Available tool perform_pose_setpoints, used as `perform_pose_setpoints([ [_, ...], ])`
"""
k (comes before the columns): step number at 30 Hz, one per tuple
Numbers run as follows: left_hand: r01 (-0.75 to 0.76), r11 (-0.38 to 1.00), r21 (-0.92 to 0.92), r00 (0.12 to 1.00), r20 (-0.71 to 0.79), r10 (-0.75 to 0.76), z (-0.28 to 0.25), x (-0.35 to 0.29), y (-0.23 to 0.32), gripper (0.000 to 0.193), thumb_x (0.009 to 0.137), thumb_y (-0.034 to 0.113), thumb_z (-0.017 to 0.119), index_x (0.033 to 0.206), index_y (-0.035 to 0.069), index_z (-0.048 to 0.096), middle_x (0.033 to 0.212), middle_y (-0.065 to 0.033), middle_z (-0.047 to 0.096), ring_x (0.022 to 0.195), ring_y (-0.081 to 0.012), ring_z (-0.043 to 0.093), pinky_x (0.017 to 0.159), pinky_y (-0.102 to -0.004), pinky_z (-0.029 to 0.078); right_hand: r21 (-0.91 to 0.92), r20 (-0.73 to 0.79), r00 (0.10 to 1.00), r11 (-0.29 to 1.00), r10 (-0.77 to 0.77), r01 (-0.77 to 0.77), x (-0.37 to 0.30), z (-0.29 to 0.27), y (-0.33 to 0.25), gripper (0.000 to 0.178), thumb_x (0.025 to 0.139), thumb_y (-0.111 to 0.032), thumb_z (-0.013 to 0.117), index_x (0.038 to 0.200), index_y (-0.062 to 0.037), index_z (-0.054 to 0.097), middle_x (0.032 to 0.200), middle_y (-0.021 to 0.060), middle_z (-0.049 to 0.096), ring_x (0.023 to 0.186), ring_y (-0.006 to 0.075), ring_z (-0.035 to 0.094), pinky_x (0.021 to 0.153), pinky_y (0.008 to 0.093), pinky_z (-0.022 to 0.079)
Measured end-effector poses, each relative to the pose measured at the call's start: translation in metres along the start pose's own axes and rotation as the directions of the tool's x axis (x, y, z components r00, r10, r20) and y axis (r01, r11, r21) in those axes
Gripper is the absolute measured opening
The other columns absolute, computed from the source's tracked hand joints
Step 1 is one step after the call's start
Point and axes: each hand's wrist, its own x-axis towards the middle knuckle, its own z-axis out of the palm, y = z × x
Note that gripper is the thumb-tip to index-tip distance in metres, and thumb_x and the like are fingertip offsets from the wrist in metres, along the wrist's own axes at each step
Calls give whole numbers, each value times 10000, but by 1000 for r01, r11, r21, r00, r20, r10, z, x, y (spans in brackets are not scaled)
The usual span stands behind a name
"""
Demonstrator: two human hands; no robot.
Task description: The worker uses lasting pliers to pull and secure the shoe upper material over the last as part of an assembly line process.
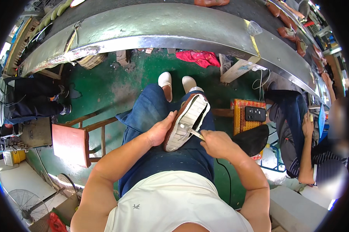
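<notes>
On my lap lies a shoe (181,133), its pale, creased face turned up, with a brown edge and a dark gap along its right side. My left hand (163,129) lies along its left edge, fingers pressed to the side and holding it. My right hand (219,143) is closed round the handle of a small, flat-tipped tool that looks like a brush (197,133). The tip of the brush meets the pale face of the shoe, near its middle. I cannot make out its bristles clearly.
A long metal-edged bench (155,29) runs across in front. To my left stands a wooden chair (70,145); to my right a phone (255,113) lies on a yellow-and-red seat (239,120). People sit or stand on both sides. A fan (27,210) stands behind at left.
</notes>
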Motion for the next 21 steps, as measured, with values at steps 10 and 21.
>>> perform_pose_setpoints([
  [10, -2, 997, 75, 995, -100, 10, 2, 9, 0, 914, 1035, 700, 249, 1640, 43, 54, 1680, -123, 235, 1531, -224, 257, 1245, -383, 225, 82, -74, 987, 986, -140, 146, 16, -24, 14, 244, 919, -166, 659, 1020, 35, 565, 943, 251, 672, 912, 445, 668, 802, 520, 524],
  [21, 74, 659, 749, 779, -456, 431, -29, 48, -26, 613, 1102, 454, 314, 1251, -10, 686, 1167, -298, 685, 1136, -437, 656, 981, -446, 503, 126, -249, 964, 984, -94, 129, 29, 15, 12, 283, 915, -158, 681, 1066, 36, 540, 997, 273, 644, 942, 443, 656, 843, 495, 523],
])
